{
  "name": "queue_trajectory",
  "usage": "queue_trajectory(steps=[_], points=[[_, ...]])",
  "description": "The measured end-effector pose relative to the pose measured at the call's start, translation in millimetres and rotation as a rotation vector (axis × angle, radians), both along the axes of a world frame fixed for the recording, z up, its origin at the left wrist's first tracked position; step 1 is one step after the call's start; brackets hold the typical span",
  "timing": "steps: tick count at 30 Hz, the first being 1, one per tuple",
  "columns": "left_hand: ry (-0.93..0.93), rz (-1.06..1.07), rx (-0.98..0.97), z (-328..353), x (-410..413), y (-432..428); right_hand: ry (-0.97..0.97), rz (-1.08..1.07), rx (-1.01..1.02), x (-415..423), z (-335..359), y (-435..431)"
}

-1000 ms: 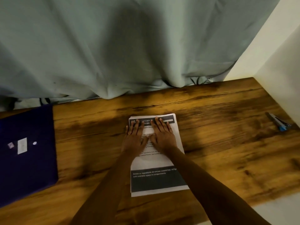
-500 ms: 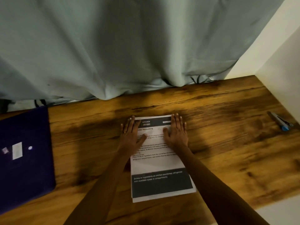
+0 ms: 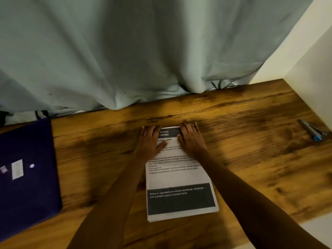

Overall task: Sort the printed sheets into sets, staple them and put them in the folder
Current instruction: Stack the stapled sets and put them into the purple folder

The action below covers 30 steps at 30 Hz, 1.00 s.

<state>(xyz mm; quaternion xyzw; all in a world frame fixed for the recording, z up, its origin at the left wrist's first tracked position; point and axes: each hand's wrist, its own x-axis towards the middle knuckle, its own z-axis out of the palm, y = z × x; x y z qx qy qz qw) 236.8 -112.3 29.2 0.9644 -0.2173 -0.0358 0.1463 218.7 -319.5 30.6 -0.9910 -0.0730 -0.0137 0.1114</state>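
A: Where are the sheets [image 3: 179,178]?
B: In 1 pile, flat on the bench [image 3: 251,159], front and middle, print up. The left hand [image 3: 150,141] and right hand [image 3: 192,139] lie on its 2 far corners.
A: Gripping it?
B: No. The fingers [image 3: 152,128] of both hands are stretched out flat on the paper, tips at the far edge. Nothing is pinched. I judge they bracket the corners to square the pile before it is split into sets.
A: And the rest?
B: The folder [image 3: 27,177] lies at the left edge and the stapler [image 3: 313,131] far right, both well apart from the pile, likely to leave room for laying out sets. No set is made or stapled yet.
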Motion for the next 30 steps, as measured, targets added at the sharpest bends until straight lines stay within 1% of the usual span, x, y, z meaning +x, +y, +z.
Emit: queue_trajectory(steps=[3, 5, 7, 10, 11, 13, 15, 17, 21, 23, 26, 28, 30], points=[[0.009, 0.025, 0.017, -1, -2, 0, 0.009, 0.003, 0.029, -2, 2, 0], [0.034, 0.097, -0.019, -1, -7, 1, -0.014, -0.053, 0.086, -4, 10, -1], [0.090, 0.199, -0.153, 1, -19, 2, -0.087, -0.173, 0.228, -14, 20, -4], [0.149, 0.321, -0.503, 9, -61, 4, -0.150, -0.470, 0.461, -51, 28, -6], [0.163, 0.358, -0.589, 13, -78, 4, -0.138, -0.568, 0.496, -65, 27, -5], [0.214, 0.405, -0.656, 12, -107, 4, -0.051, -0.689, 0.478, -90, 19, -3], [0.266, 0.382, -0.645, 5, -123, 3, 0.034, -0.692, 0.412, -103, 12, 2], [0.290, 0.341, -0.634, -3, -127, 1, 0.071, -0.638, 0.377, -108, 11, 7], [0.252, 0.325, -0.545, -15, -125, -1, 0.091, -0.587, 0.269, -108, 11, 14], [0.272, 0.288, -0.507, -17, -125, 1, 0.108, -0.571, 0.209, -108, 11, 14], [0.353, 0.293, -0.559, 2, -127, 6, 0.103, -0.630, 0.187, -109, 16, 16], [0.267, 0.379, -0.541, 16, -129, 22, 0.036, -0.691, 0.202, -110, 25, 26], [0.085, 0.513, -0.499, 27, -132, 55, -0.064, -0.632, 0.229, -108, 35, 46]])
